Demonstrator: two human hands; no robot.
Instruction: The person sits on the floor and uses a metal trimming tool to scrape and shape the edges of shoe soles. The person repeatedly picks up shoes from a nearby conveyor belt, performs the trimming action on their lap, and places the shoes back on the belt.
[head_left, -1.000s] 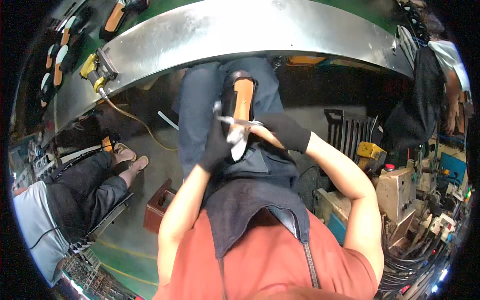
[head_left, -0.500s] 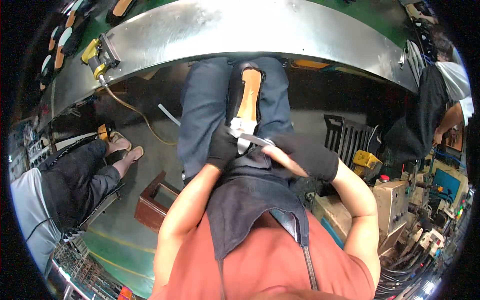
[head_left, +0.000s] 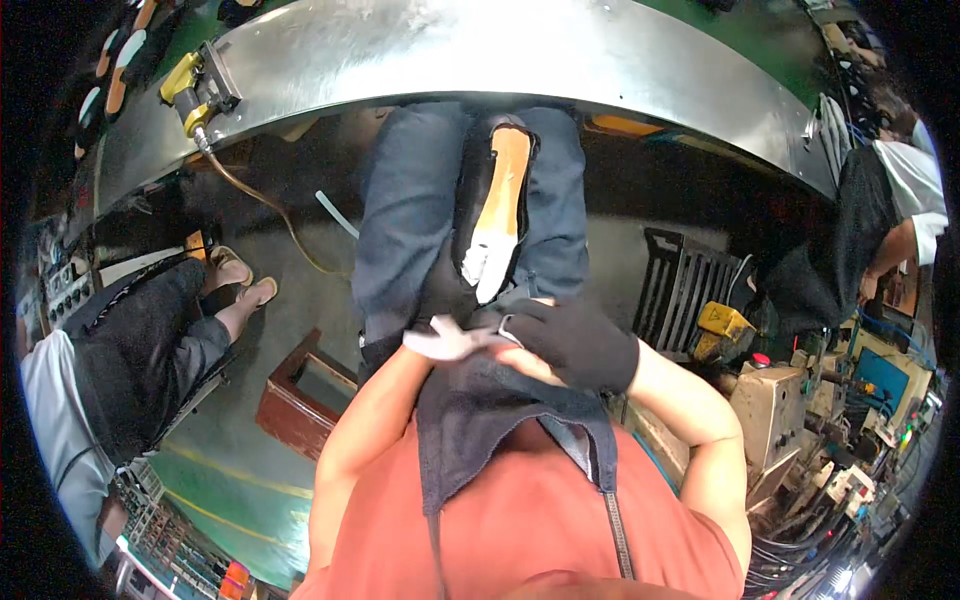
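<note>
Black shoe with a tan insole (head_left: 497,205) lies lengthwise on your lap, toe nearest your gloved right hand (head_left: 572,340); whether either hand's fingers grip it, I cannot tell.

Few items fit. Blue screen (head_left: 880,372) at far right, rectangular, on a machine panel beside the beige box. Yellow label (head_left: 722,320) on a dark wedge-shaped unit right of the black rack, markings too small to tell. Control panel (head_left: 62,290) with rows of small dials at far left edge, grey. Small lit orange-red indicator (head_left: 235,575) at bottom left on a rack. No packages or signs visible.
</note>
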